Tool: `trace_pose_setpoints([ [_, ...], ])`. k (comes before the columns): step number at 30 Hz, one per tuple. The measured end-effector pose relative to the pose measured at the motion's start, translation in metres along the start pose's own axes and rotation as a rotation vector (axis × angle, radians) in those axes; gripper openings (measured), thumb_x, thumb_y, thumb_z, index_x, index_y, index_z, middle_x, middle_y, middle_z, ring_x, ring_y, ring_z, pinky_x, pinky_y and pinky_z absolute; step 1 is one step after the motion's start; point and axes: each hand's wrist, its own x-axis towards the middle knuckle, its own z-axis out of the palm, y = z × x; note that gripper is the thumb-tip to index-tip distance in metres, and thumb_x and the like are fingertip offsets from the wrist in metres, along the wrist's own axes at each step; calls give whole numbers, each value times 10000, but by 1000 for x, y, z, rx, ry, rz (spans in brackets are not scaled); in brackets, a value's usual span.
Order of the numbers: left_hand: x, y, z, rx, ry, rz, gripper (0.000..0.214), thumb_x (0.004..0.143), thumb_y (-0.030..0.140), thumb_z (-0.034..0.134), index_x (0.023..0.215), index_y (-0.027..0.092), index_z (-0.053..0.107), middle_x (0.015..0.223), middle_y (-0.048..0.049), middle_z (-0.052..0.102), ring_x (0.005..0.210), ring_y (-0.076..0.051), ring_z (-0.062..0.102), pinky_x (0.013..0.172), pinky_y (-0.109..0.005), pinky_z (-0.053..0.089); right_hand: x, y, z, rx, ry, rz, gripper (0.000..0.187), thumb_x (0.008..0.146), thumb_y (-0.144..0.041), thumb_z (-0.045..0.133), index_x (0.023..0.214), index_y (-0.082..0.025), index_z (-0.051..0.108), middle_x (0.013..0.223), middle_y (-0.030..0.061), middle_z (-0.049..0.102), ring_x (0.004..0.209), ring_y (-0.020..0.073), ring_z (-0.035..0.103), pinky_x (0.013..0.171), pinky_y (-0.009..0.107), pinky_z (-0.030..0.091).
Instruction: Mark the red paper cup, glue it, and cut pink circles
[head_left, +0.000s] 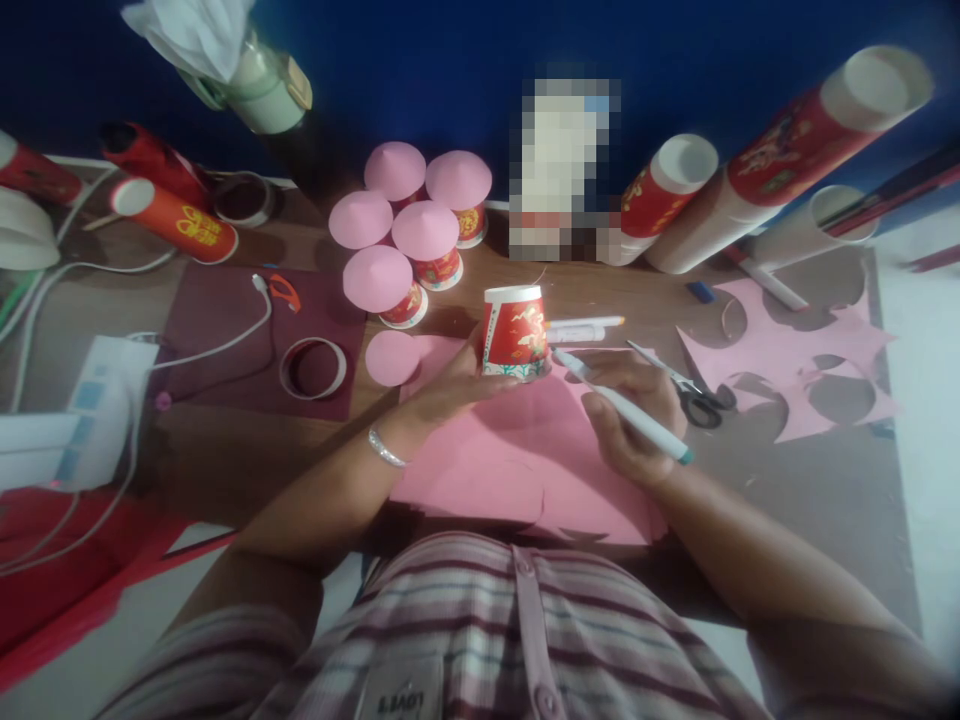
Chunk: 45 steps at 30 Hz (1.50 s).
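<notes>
A red paper cup [517, 332] with a white rim and a green pattern along its lower edge sits upside down in my left hand [474, 372], whose fingers wrap its left side and underside. Between the fingers of my right hand [634, 405] is a white marker [637, 420] with a green end; its tip is close to the cup's lower right side, and I cannot tell whether they touch. Pink paper sheets [517, 460] lie beneath both hands. Two more pens [577, 330] rest behind the cup.
Several red cups topped with pink paper cones [426, 232] stand at the back left. Black-handled scissors [701, 405] and a cut-out pink sheet [787, 350] lie to the right. A tape roll [313, 369] and a power strip [94, 410] with cables are on the left. Stacked cups [667, 190] stand at back right.
</notes>
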Motion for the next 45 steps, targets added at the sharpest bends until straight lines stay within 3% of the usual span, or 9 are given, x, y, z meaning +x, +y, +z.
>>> trace_pose_setpoints([
  [6, -1, 0, 2, -14, 14, 5, 623, 863, 291, 802, 1429, 279, 543, 1352, -100, 697, 1251, -300, 685, 1145, -514, 494, -3, 1, 0, -18, 30, -1, 246, 933, -202, 676, 1166, -256, 618, 1029, 51, 762, 944, 228, 754, 798, 390, 624],
  [15, -1, 9, 6, 83, 14, 8, 450, 805, 281, 854, 1211, 228, 669, 1180, -84, 744, 1154, -296, 715, 1066, -479, 542, -4, -1, 2, -88, -53, -1, 188, 961, -238, 651, 1142, -252, 603, 1043, 68, 768, 967, 241, 769, 772, 404, 640],
  [22, -2, 0, 1, 16, 48, -40, 672, 816, 294, 843, 1419, 264, 549, 1273, -95, 722, 1202, -291, 693, 1099, -481, 511, 0, -2, 1, -77, -38, -28, 187, 961, -226, 635, 1139, -256, 585, 989, 56, 750, 909, 218, 757, 774, 384, 619],
  [29, -1, -5, -8, 52, 126, -33, 738, 716, 328, 908, 1368, 250, 569, 1313, -89, 683, 1244, -292, 638, 1078, -440, 494, 3, -7, 1, -120, -113, -59, 115, 924, -171, 646, 1016, -235, 624, 861, 46, 748, 795, 195, 749, 670, 320, 621],
  [39, 0, 1, -2, 69, 61, -21, 775, 733, 336, 901, 1419, 248, 550, 1225, -98, 730, 1154, -300, 699, 1028, -466, 540, 2, -8, 1, -140, -130, -36, 112, 896, -162, 674, 974, -235, 640, 859, 43, 749, 767, 189, 751, 669, 296, 623],
  [45, -1, -3, -5, 72, 43, -5, 655, 774, 307, 873, 1363, 241, 594, 1267, -102, 724, 1177, -281, 692, 1035, -443, 543, 1, -7, 1, -179, -116, -75, 125, 925, -183, 656, 1029, -237, 614, 860, 42, 746, 759, 182, 747, 655, 293, 614],
])
